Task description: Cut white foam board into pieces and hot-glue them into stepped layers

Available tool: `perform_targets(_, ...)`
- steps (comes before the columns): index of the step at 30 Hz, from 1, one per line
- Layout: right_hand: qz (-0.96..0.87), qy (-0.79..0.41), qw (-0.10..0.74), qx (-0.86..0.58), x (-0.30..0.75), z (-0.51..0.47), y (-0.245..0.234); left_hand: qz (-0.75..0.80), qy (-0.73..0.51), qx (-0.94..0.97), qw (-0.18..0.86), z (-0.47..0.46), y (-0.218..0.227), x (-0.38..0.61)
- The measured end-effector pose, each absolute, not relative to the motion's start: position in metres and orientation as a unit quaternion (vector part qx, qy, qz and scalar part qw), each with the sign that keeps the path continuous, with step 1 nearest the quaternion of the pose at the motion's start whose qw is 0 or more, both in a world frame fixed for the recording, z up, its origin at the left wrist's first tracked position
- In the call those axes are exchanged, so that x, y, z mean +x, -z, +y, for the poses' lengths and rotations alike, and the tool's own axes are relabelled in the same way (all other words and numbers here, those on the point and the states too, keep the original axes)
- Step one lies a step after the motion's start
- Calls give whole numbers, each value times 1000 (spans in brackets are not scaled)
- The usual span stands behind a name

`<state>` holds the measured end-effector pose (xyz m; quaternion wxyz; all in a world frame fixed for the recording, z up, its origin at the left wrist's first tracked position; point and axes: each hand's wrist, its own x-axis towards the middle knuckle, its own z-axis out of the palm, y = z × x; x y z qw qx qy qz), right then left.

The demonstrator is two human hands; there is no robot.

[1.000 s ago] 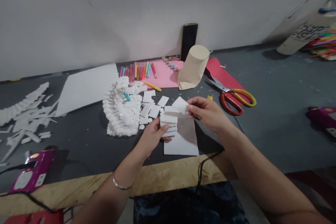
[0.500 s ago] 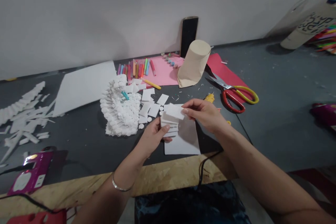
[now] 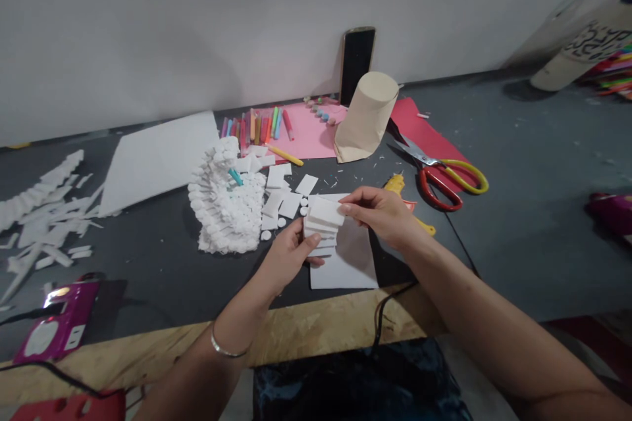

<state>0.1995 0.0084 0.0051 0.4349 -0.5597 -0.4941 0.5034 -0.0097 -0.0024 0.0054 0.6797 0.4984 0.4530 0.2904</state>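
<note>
My left hand is closed around a stepped piece of layered white foam or card, its thumb on the near layers. Between the thumb and fingers of my right hand is a small white rectangle, lying against the top of that layered piece. Under both hands a white sheet lies flat on the dark table. Loose white rectangles and small white discs are scattered just left of the sheet. Beside them stands a ruffled white model with a teal piece on it.
Scissors with red and yellow handles lie right of a beige paper-covered cylinder. Behind are a phone, markers and pink paper. White scraps and a magenta device are at left; a yellow tool is near my right hand.
My right hand has shifted very slightly left with the white rectangle, which now sits closer onto the layered piece. More of the yellow tool shows beside my right wrist.
</note>
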Motion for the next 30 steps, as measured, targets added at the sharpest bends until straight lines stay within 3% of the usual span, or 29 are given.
perform_targets(30,-492,-493,423,-580,200,7,-6,444,-280,520,674,-2,-3,-10)
